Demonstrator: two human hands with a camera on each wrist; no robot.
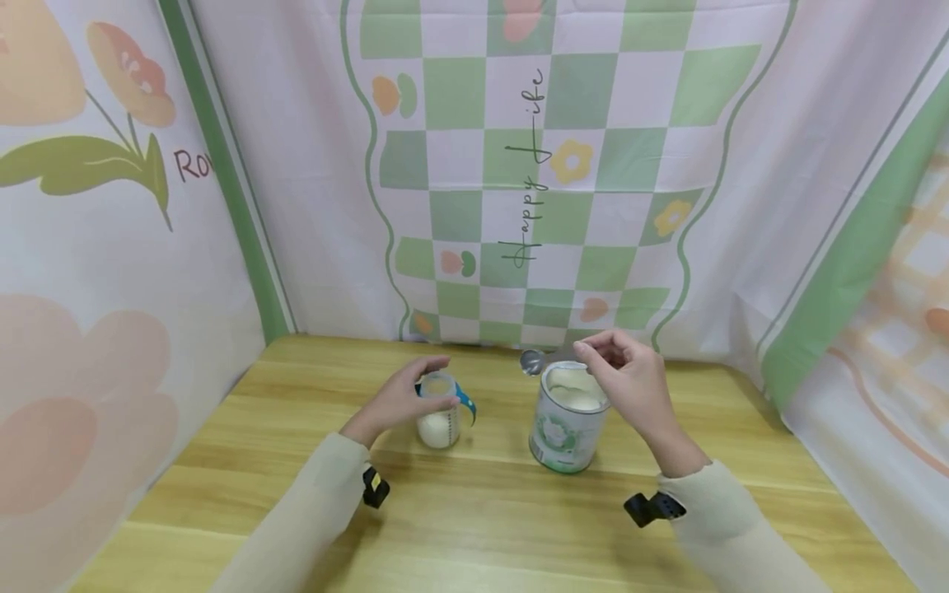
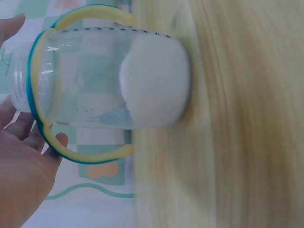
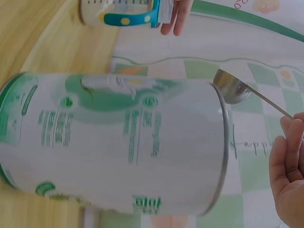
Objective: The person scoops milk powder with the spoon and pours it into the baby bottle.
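A clear baby bottle (image 1: 437,428) with a blue-and-yellow two-handled collar (image 2: 38,80) stands upright on the table, white powder in its lower part. My left hand (image 1: 411,391) curves round its neck, thumb in front and fingers behind. To the right is an open white-and-green milk powder can (image 1: 567,432) with cream powder inside. My right hand (image 1: 630,383) is above the can's right rim and pinches the thin handle of a metal measuring spoon (image 1: 531,362). The spoon's bowl (image 3: 233,87) hangs just past the can's left rim; its contents cannot be made out.
Both things stand on a wooden table (image 1: 474,519). A patterned curtain (image 1: 511,165) hangs behind the table's back edge, with more cloth at both sides. A black wrist camera (image 1: 376,487) sits on the left sleeve and another black device (image 1: 652,509) on the right.
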